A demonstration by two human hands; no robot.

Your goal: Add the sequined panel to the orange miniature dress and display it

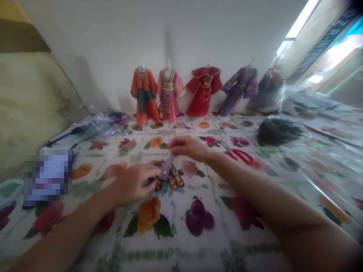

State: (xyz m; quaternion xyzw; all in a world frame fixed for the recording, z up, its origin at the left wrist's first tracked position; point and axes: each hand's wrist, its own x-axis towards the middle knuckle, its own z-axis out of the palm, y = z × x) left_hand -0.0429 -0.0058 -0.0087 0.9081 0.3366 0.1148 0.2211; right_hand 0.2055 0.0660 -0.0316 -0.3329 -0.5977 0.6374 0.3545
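Observation:
A small, thin lilac piece of cloth (166,169) is stretched between my two hands, low over the table. My left hand (138,180) is closed at its lower left side, fingertips pressed together. Slightly higher, my right hand (188,147) pinches at its upper tip; the exact contact is blurred. Beneath the cloth lie narrow patterned strips (176,178) in red, yellow and dark blue, partly covered by it and by my left fingers.
Four doll-sized robes, including a red one (202,92), stand on stands along the white wall. Red-handled scissors (241,155) lie right, below a dark bundle in plastic (279,130). A phone-like device (48,177) is at left. A floral cloth (198,245) covers the table.

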